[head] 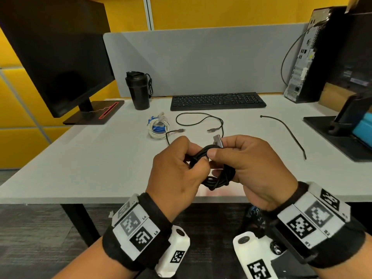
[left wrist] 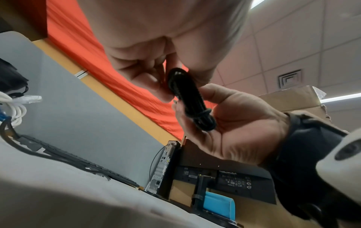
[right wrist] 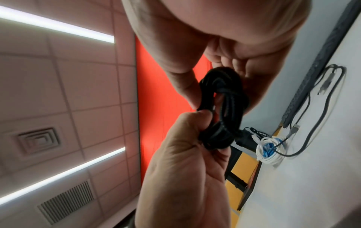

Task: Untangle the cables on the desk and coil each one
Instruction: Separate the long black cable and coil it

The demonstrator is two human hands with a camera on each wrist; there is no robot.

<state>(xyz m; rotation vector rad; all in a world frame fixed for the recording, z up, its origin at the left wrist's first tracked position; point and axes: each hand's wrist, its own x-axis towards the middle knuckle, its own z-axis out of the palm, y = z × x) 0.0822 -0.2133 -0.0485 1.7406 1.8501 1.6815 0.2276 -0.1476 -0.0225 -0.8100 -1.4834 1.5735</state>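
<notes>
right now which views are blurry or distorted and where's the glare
Head view: sharp, with wide-angle bending of the desk edge, no strong glare. Left wrist view: near desk surface and left hand soft, the black cable coil clearer. Right wrist view: ceiling light strips blow out, and the nearest part of the right hand is blurred.

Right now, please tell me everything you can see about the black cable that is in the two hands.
The black cable looks braided and matte, wound into a small tight bundle, with one turn wrapped across its loops. A silver plug sticks up from its top. It is held above the desk's near edge: the left hand pinches one side, the right hand grips the other.
</notes>
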